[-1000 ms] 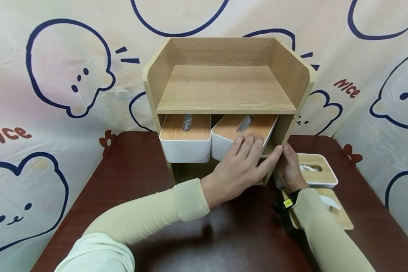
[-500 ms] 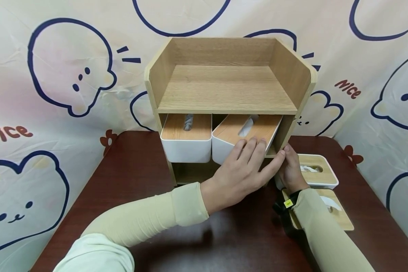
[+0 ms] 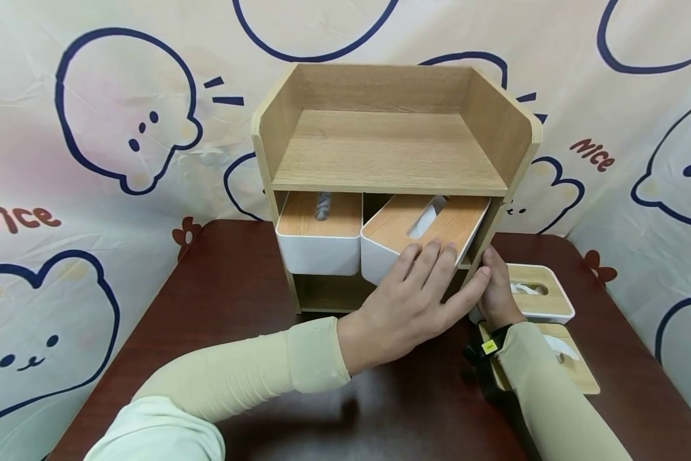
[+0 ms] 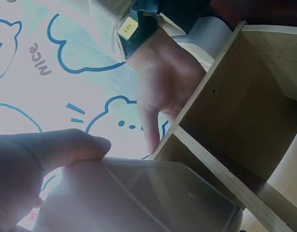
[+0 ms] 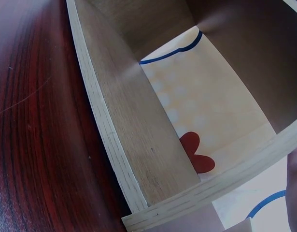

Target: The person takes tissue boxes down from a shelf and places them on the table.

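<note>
A light wood shelf unit (image 3: 391,150) stands on the table. Its middle shelf carries two white tissue boxes with wood lids. The left tissue box (image 3: 319,255) sits straight. Turned at an angle, the right tissue box (image 3: 380,259) sticks out of the front. My left hand (image 3: 405,310) holds it, fingers over its front and the thumb (image 4: 85,145) along its side in the left wrist view. My right hand (image 3: 497,291) rests against the outside of the unit's right panel, its thumb straight near the front edge; its other fingers are mostly hidden behind the panel.
Two more tissue boxes lie right of the unit: a far one (image 3: 544,291) and a near one (image 3: 572,368), partly behind my right forearm. The unit's lower compartment (image 3: 330,294) opens below the left box. A patterned cloth (image 3: 132,237) hangs around the dark red table (image 3: 230,282).
The right tissue box has come forward and to the right in my left hand, showing more of its lid. My right hand stays at the side panel. The head view has shifted slightly.
</note>
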A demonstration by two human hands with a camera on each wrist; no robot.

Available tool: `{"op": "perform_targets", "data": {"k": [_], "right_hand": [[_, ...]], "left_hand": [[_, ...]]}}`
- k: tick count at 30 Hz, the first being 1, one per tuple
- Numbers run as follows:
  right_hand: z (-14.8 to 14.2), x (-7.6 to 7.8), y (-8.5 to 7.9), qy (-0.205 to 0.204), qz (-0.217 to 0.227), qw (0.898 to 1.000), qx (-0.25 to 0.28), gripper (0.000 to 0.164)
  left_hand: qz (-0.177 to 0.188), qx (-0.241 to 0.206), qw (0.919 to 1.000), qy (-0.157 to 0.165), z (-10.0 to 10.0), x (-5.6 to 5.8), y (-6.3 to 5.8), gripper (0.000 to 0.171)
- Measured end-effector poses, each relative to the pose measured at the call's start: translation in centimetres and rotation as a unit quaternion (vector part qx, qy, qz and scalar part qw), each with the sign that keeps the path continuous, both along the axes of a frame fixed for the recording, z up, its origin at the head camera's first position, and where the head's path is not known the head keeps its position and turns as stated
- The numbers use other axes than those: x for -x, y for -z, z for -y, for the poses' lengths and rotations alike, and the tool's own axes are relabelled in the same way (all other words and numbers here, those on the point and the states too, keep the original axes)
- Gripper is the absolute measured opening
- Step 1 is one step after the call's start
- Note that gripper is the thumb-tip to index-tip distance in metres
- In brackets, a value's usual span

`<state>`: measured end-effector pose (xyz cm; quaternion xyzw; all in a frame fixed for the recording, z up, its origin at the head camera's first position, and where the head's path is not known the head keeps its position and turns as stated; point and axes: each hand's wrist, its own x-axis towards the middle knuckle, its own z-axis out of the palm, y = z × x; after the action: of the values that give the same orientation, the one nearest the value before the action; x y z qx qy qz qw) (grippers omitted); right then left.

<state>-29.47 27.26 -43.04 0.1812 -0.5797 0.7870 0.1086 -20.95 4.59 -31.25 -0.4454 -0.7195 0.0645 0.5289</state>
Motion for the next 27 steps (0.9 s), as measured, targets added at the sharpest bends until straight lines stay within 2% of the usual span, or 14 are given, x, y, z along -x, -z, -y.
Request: {"op": "perform_targets", "data": {"k": [11, 17, 27], "right_hand": [[0.4, 0.1, 0.0, -0.003, -0.008, 1.0, 0.025, 0.057], [0.5, 0.2, 0.2, 0.0, 0.003, 1.0, 0.02, 0.062], [0.2, 0.2, 0.0, 0.017, 0.006, 1.0, 0.011, 0.063]], "left_hand": [[-0.02, 0.024, 0.9992, 0.024, 1.9, -1.2, -2.4, 0.031], [-0.042, 0.022, 0.9979, 0.045, 2.6, -1.6, -2.4, 0.027], [-0.036, 0.034, 0.9965, 0.068, 3.5, -2.1, -2.0, 0.03]]}}
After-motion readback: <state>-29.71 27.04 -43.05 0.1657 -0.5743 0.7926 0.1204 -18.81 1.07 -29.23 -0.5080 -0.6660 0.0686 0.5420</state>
